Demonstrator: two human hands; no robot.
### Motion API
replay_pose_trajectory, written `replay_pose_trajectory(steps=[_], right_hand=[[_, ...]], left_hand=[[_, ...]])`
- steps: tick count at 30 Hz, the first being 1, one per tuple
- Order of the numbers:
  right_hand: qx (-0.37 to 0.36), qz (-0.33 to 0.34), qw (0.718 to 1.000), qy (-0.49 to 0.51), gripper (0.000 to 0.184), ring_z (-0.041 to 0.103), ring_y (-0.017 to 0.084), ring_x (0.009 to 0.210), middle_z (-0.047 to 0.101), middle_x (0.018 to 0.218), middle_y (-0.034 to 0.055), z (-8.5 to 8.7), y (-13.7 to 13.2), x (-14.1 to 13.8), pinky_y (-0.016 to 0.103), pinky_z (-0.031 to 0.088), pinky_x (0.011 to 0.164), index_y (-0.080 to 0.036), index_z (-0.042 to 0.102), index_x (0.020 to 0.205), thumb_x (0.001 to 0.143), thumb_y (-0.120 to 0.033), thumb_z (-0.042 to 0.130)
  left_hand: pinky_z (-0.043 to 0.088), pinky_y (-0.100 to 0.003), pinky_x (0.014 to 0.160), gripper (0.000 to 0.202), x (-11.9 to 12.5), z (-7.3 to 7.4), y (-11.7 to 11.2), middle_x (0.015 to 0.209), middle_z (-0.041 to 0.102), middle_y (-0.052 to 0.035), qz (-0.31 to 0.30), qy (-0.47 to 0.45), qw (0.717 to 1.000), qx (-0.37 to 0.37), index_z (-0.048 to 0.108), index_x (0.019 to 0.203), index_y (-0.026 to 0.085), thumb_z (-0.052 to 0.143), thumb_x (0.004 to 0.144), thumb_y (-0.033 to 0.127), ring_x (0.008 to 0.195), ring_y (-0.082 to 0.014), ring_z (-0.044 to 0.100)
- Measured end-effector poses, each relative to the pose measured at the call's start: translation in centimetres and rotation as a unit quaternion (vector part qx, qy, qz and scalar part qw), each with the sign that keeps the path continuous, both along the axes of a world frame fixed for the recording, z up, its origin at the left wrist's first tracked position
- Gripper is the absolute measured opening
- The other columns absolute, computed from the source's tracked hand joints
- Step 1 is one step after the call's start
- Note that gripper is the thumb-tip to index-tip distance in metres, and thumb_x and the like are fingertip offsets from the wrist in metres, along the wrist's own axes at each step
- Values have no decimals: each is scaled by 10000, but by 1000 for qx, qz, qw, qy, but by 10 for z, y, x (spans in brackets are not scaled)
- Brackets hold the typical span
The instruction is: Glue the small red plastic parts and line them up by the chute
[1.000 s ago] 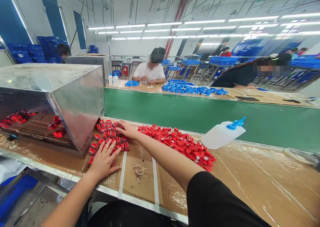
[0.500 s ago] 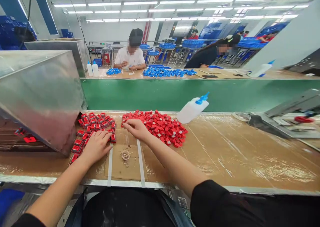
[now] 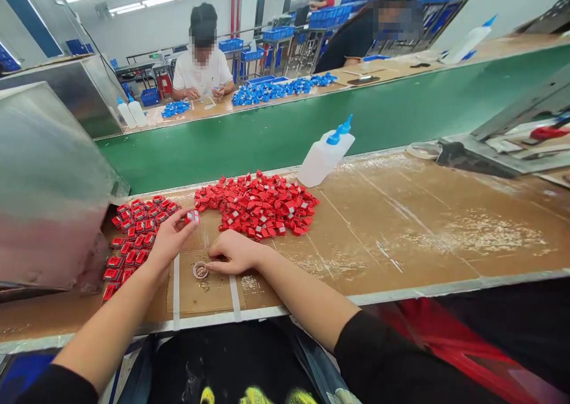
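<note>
My left hand (image 3: 171, 237) pinches a small red plastic part (image 3: 192, 216) with a pale face between thumb and fingertips, raised beside the cardboard work mat (image 3: 187, 297). My right hand (image 3: 236, 253) is closed, thumb and finger together at the rim of a small round dish (image 3: 200, 270). What those fingertips hold, if anything, is too small to make out. Behind my right hand lies a heap of loose red parts (image 3: 267, 205). Left of my left hand, several red pieces with dark rims (image 3: 129, 255) lie spread out, partly hidden by my forearm.
White bottles with blue nozzles (image 3: 323, 157) stand behind the red heap. A large metal box (image 3: 48, 184) is at the left, machine equipment (image 3: 525, 131) at the right. Past a green strip (image 3: 267, 136), a person in white (image 3: 202, 71) handles small parts near blue pieces (image 3: 280, 89).
My left hand has lifted off the spread red pieces with a red part in its fingers. My right hand has come from the heap's edge down to the dish. The view has tilted and lowered.
</note>
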State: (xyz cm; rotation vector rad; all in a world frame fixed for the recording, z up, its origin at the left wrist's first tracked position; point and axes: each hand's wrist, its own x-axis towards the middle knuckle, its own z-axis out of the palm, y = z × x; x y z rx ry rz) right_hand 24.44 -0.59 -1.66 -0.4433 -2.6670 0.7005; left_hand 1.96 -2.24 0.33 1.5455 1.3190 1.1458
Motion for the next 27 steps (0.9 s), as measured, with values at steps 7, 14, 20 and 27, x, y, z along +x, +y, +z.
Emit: replay_pose_trajectory(steps=[7, 14, 20, 27], right_hand=[[43, 32, 998, 20, 379, 467, 108, 603, 636, 678, 3, -7, 1, -2, 277, 240, 601, -183, 544, 683, 1017, -358, 509], [11, 24, 999, 46, 351, 407, 102, 571, 529, 600, -20, -16, 0, -7, 273, 239, 597, -191, 432, 621, 941, -284, 540], [-54, 30, 992, 109, 376, 322, 93, 533, 375, 538, -53, -19, 1, -6, 274, 227, 580, -207, 307, 603, 906, -240, 527], [-93, 48, 989, 106, 385, 292, 92, 524, 344, 558, -56, -22, -1, -9, 283, 237, 571, -217, 286, 609, 904, -249, 531]], left_hand=[[615, -298, 828, 662, 29, -46, 24, 1145, 678, -49, 115, -189, 975, 33, 584, 1308, 260, 908, 737, 342, 1006, -181, 711], [605, -353, 900, 567, 17, -53, 17, 1251, 652, -81, 34, -3, 997, 65, 653, 1362, 278, 835, 830, 355, 1031, -203, 678], [570, -416, 1071, 508, 25, -49, 15, 1325, 559, -79, -4, -30, 997, 70, 677, 1335, 312, 819, 848, 343, 1301, -263, 594], [630, -360, 915, 546, 25, -49, 12, 1294, 574, -85, 14, 2, 999, 52, 664, 1314, 287, 852, 805, 350, 1169, -244, 640]])
